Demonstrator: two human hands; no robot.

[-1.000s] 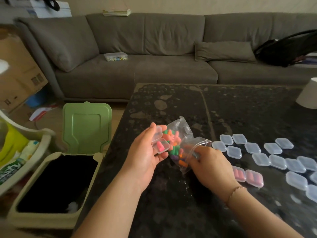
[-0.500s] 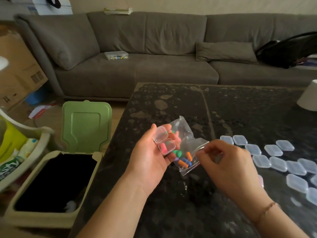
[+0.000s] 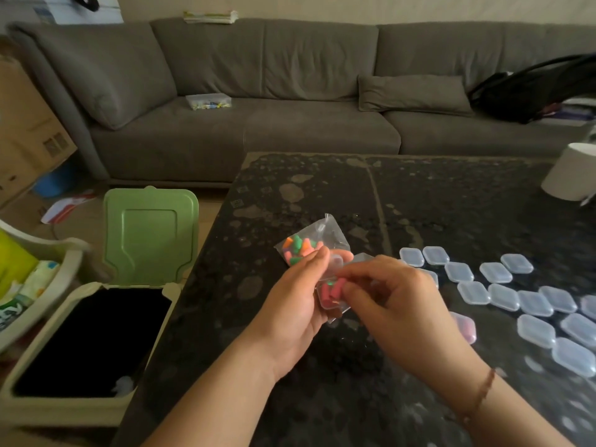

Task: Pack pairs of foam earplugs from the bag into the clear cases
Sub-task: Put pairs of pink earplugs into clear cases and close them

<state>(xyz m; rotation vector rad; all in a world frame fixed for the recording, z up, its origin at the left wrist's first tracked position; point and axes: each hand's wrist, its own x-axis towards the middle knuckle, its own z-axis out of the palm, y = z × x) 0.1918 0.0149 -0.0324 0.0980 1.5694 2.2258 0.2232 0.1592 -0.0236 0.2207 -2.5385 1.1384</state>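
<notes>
Case (image 3: 332, 293) between hands (image 3: 392, 303), bag (image 3: 311, 243) behind

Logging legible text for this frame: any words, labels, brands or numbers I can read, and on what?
None can be read.
Cardboard box: dark printed symbols, too blurred to read.
Green-and-white packet in the basket at left: large pale characters, cut off and blurred.
Bag of earplugs and clear cases: no print visible.
</notes>
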